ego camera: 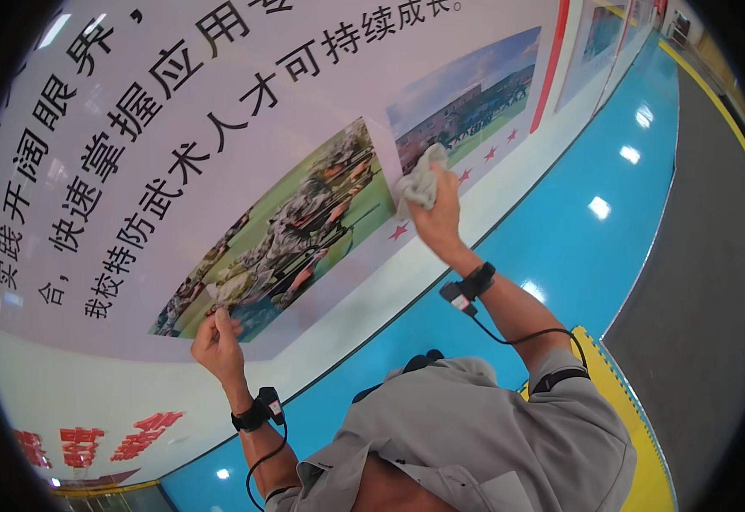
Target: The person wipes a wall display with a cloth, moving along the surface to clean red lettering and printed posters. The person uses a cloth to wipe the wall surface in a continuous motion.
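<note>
My right hand [440,211] grips a crumpled pale grey cloth [425,176], which lies against the glossy wall panel [321,83] at the lower left corner of a printed picture of a building [481,96]. My left hand [219,339] is raised at the lower left end of a printed picture of people in camouflage [296,230]. Its fingers are bent, with thumb and fingertips close together; whether they pinch something small or touch the panel is not clear. Both wrists carry a black strap with a small cabled device.
The panel bears large black writing and red stars. Below it runs a white wall base [372,301] beside a shiny blue floor [539,217]. A yellow mat [641,441] lies behind my right side, next to a dark grey floor strip [686,275]. Red raised lettering [81,446] is at lower left.
</note>
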A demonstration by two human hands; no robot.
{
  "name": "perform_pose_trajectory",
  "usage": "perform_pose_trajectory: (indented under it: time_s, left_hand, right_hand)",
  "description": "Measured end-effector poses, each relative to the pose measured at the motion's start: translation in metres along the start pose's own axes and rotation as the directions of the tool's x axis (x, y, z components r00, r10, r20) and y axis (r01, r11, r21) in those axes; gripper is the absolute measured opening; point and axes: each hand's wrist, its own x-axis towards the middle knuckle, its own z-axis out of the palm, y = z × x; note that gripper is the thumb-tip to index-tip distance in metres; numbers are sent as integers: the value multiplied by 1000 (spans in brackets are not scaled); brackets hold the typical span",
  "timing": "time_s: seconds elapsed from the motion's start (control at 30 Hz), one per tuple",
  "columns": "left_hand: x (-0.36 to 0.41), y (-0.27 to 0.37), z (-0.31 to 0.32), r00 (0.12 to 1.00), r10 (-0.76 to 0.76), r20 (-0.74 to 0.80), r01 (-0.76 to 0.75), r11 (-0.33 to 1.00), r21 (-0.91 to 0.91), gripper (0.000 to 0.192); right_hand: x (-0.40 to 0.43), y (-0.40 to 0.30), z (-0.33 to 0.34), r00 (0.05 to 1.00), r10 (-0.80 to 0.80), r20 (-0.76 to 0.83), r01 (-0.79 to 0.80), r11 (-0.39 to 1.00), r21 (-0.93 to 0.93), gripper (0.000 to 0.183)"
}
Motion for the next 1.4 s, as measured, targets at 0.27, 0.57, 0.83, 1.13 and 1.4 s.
perform_pose_trajectory:
  time_s: [0.27, 0.57, 0.83, 1.13, 1.4]
  left_hand:
    - [1, 5, 4, 1000, 19, -5, -19, 1000, -19, 22]
    - [1, 8, 3, 1000, -8, -2, 8, 1000, -3, 24]
    - [0, 6, 3, 1000, -1, -7, 1, 1000, 13, 25]
    - [1, 5, -2, 999, 6, 39, -6, 1000, 1, 24]
    - [0, 6, -2, 996, 26, 81, -19, 996, -84, 21]
  right_hand:
    - [-22, -116, 23, 911, -305, 278, 244, 941, 234, 59]
    - [16, -148, 27, 876, -451, 169, 381, 864, 329, 62]
    - [63, -102, -8, 913, -402, 65, 403, 915, 7, 67]
    - [57, -74, -9, 982, -187, 10, 187, 982, 1, 68]
    - [-32, -150, 48, 937, -304, 172, 288, 951, 112, 64]
